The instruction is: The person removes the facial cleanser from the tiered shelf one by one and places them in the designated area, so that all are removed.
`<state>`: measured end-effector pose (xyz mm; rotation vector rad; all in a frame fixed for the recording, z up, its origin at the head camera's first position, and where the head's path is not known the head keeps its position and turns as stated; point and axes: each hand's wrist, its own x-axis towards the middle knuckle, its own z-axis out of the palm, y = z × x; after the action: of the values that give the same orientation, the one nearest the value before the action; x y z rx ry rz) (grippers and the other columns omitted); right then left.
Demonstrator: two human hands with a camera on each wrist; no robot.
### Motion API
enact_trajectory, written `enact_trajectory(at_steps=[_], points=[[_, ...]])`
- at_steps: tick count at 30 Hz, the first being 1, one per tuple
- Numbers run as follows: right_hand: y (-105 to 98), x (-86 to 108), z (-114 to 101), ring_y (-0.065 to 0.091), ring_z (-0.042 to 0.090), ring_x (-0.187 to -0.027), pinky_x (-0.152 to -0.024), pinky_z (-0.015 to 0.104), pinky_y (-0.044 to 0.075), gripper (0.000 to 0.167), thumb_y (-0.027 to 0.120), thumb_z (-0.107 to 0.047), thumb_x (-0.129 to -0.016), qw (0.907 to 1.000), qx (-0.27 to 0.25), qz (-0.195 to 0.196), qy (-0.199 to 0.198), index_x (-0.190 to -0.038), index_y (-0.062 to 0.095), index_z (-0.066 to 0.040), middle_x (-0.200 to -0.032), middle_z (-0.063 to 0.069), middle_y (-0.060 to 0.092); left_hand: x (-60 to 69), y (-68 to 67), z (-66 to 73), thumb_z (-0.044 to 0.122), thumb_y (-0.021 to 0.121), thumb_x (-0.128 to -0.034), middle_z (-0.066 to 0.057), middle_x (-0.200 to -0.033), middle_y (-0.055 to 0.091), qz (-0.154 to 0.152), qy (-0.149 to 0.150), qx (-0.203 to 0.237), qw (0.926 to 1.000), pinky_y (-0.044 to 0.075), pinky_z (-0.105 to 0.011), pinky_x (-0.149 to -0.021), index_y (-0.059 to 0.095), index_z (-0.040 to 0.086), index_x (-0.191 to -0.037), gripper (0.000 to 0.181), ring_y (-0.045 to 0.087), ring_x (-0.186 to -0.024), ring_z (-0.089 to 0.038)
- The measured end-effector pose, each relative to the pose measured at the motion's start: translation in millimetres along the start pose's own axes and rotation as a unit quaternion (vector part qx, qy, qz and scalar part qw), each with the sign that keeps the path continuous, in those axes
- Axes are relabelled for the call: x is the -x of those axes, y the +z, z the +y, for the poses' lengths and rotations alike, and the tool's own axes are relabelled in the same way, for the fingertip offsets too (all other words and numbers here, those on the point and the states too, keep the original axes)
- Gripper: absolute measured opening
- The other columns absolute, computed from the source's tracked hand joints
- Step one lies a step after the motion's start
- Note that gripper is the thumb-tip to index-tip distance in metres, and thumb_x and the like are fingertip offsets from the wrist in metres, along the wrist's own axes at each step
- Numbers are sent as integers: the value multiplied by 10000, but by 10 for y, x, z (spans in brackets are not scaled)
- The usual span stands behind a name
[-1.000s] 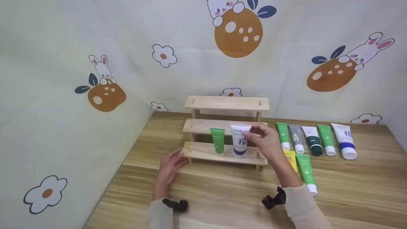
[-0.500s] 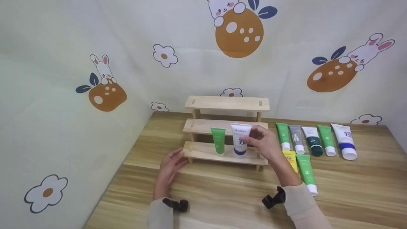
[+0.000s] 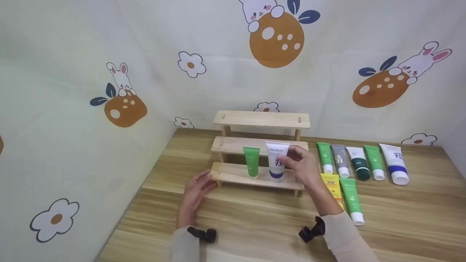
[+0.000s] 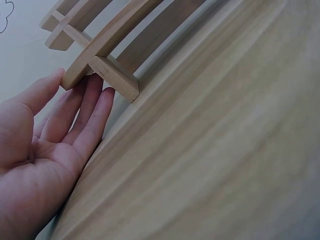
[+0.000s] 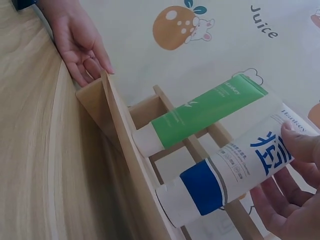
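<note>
In the head view a three-step wooden display rack (image 3: 261, 119) stands on the table. On its lowest step a small green squeeze tube (image 3: 251, 160) is upright on its cap. To the right, a white squeeze tube (image 3: 275, 154) with a blue band stands cap down on the same step, pinched near its upper part by my right hand (image 3: 306, 167). The right wrist view shows my thumb on the front of this tube, fingers behind. My left hand (image 3: 195, 190) holds the left end of the lowest step; in the left wrist view the thumb (image 4: 50, 86) touches the plank's end, fingers underneath.
Right of the rack several tubes lie flat in a row, among them a grey one (image 3: 340, 160) and a large white one (image 3: 395, 162). In front of them lie a yellow tube (image 3: 331, 187) and a green tube (image 3: 351, 200). A printed cloth (image 3: 225, 83) rises behind the table.
The view has shifted slightly. My right hand has drawn back a little from the step's right end, still pinching the white tube. The left hand keeps its place on the rack.
</note>
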<state>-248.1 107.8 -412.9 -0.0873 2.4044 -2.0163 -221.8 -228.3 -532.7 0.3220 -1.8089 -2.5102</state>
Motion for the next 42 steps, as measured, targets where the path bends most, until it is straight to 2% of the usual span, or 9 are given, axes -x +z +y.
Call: enact_trajectory(at_steps=[8,14,19,23,27,31,36,39,42], points=[[-55,48,-29,633,96,-959,-843,199,591,347,731,-101,-910,9998,-137,141,-42,-1231,655,10,-1127,132,701,-11,2,-9,92,630,-982,-98,-1169,674,96,-54,27,9999,607,-354,-980,477,-98,-1379,466,706,-994,-190],[-198,153,-8,640,72,-945,-846,198,594,351,724,-106,-916,9998,-98,123,-94,-1234,644,21,-1102,100,704,6,-11,-18,71,615,-986,-89,-1155,674,2,-34,68,10000,610,-345,-972,451,-122,-1388,475,706,-985,-183],[-388,241,-11,625,111,-1012,-889,199,560,402,737,-205,-920,9995,299,20,-13,-1266,639,-25,-1165,108,687,10,-15,-11,61,599,-993,-38,-1078,693,-82,6,55,10000,623,-311,-929,432,-148,-1392,481,704,-950,-146],[-562,296,-33,592,177,-1092,-904,172,532,468,716,-299,-938,9975,693,-119,61,-1323,611,-56,-1271,139,644,5,-11,-4,62,595,-995,-49,-1092,685,-33,-14,2,10000,625,-324,-928,431,-145,-1399,483,703,-957,-156],[-734,352,-43,569,192,-1105,-887,128,532,494,695,-330,-950,9961,871,-23,131,-1349,588,-59,-1304,147,617,1,6,-1,71,599,-995,-81,-1134,675,-7,-36,-52,10000,621,-346,-945,438,-133,-1401,481,700,-976,-171],[-894,399,-31,581,123,-1053,-869,107,537,462,685,-334,-957,9947,1024,108,39,-1310,593,-50,-1234,98,641,-1,5,-5,84,604,-996,-86,-1162,662,-18,-22,-122,9999,613,-351,-966,437,-130,-1401,488,692,-1004,-164],[-1129,445,-6,607,5,-980,-848,130,565,363,657,-285,-980,9937,1058,178,-339,-1220,573,-26,-1059,-106,644,-2,11,-8,101,619,-991,-90,-1153,670,-20,-40,-118,9999,605,-367,-985,441,-120,-1402,500,697,-1009,-182],[-1267,473,10,598,-62,-1008,-859,99,553,388,642,-298,-989,9928,1102,148,-448,-1265,549,-42,-1071,-200,627,8,11,-1,107,627,-987,-103,-1182,666,7,-30,-126,9999,603,-371,-990,455,-112,-1396,494,693,-1027,-184],[-1391,510,21,576,-89,-1040,-864,81,539,436,624,-364,-991,9912,1272,156,-316,-1309,526,-83,-1120,-230,606,15,4,-3,107,625,-989,-107,-1197,658,-2,-21,-124,9999,598,-371,-998,451,-115,-1398,497,687,-1034,-177]])
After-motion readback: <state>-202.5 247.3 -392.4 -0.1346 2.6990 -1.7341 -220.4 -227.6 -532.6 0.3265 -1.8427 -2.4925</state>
